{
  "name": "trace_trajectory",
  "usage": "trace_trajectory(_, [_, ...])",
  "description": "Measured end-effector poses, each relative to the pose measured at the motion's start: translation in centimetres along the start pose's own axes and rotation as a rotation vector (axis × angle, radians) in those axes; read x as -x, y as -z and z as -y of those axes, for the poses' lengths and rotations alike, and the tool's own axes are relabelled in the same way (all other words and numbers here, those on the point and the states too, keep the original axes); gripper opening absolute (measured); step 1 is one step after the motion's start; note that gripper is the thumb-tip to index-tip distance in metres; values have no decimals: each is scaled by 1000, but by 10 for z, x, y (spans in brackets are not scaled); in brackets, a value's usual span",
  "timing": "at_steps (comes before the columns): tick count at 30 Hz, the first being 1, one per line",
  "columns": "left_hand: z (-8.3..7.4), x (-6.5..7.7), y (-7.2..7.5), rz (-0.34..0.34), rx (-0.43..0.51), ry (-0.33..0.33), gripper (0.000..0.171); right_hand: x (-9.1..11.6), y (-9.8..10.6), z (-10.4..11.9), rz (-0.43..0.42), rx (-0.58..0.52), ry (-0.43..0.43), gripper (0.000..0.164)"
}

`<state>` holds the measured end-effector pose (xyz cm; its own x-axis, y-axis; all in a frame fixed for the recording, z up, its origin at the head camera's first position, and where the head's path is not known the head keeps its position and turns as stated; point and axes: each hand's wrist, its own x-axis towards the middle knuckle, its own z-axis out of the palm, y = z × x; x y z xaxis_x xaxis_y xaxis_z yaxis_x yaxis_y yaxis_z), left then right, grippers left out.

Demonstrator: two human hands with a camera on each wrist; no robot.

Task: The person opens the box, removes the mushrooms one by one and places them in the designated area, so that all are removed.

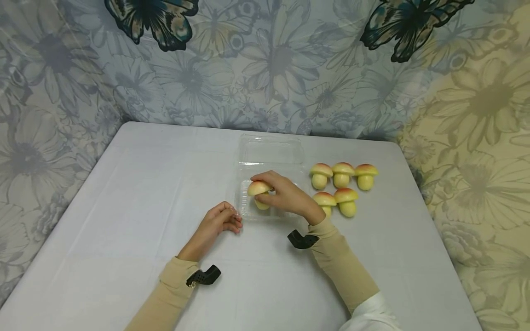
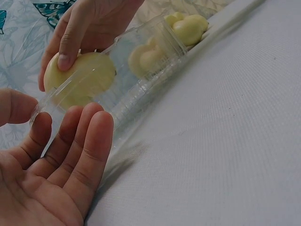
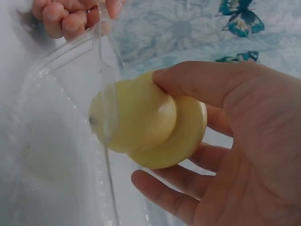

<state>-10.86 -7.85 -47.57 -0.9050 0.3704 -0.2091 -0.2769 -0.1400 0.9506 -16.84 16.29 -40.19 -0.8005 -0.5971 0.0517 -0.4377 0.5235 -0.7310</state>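
Note:
A toy mushroom [image 1: 258, 187] with a yellow stem and reddish cap is gripped by my right hand [image 1: 285, 195], over the front left part of a clear plastic container [image 1: 244, 212]. In the right wrist view, the thumb and fingers hold the mushroom's cap [image 3: 188, 136], and its stem points into the container, partly behind the clear rim [image 3: 109, 174]. My left hand [image 1: 217, 221] is at the container's near left corner. Its thumb and index finger pinch the rim in the left wrist view, the other fingers [image 2: 96, 136] extended.
Right of the container, several more toy mushrooms [image 1: 342, 174] lie in two rows on the white table [image 1: 165, 174]. The container's hinged lid [image 1: 271, 149] lies open toward the back edge. A flower-patterned wall [image 1: 281, 64] with butterflies stands behind the table.

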Motion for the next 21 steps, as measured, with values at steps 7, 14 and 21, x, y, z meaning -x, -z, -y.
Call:
trace_trajectory(7, [1, 0, 1, -2, -2, 3, 16, 2, 5, 1, -10, -14, 19, 49])
trace_trajectory(14, [0, 1, 1, 8, -3, -6, 16, 3, 8, 2, -16, -21, 23, 49])
trace_trajectory(21, [0, 1, 1, 14, -4, -4, 17, 4, 11, 1, -27, -19, 24, 50])
